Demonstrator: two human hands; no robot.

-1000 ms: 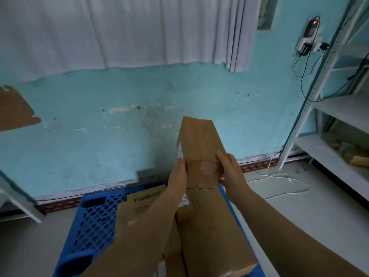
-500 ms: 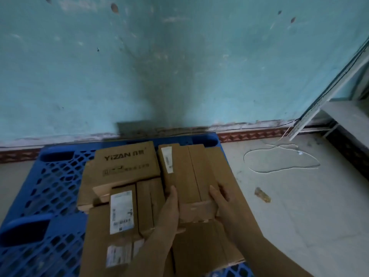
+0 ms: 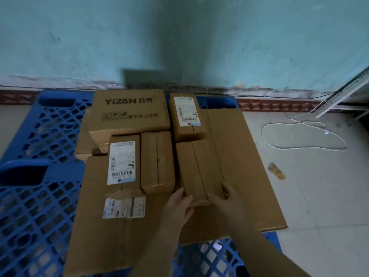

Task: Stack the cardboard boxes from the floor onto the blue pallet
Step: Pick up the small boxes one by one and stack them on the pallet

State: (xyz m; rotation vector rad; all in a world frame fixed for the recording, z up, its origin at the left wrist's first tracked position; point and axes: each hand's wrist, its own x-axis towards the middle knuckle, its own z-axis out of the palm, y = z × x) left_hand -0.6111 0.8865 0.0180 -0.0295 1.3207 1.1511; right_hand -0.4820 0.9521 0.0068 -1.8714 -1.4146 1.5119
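both hands, left (image 3: 176,204) and right (image 3: 224,198), are gripping the near end of a small box (image 3: 197,168), seating it on the flat box (image 3: 239,166) on the pallet (image 3: 40,136). several boxes are lying stacked; floor boxes left: none showing.

Label print (image 3: 121,162) too blurred to read; pallet (image 3: 40,206) cut off left and bottom

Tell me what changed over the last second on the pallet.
The small plain box went from held upright in the air to lying flat on the large flat carton, in front of the labelled box. The left hand and right hand keep their grip on its near end. The YIZAN box, the other boxes and the blue pallet stayed put.
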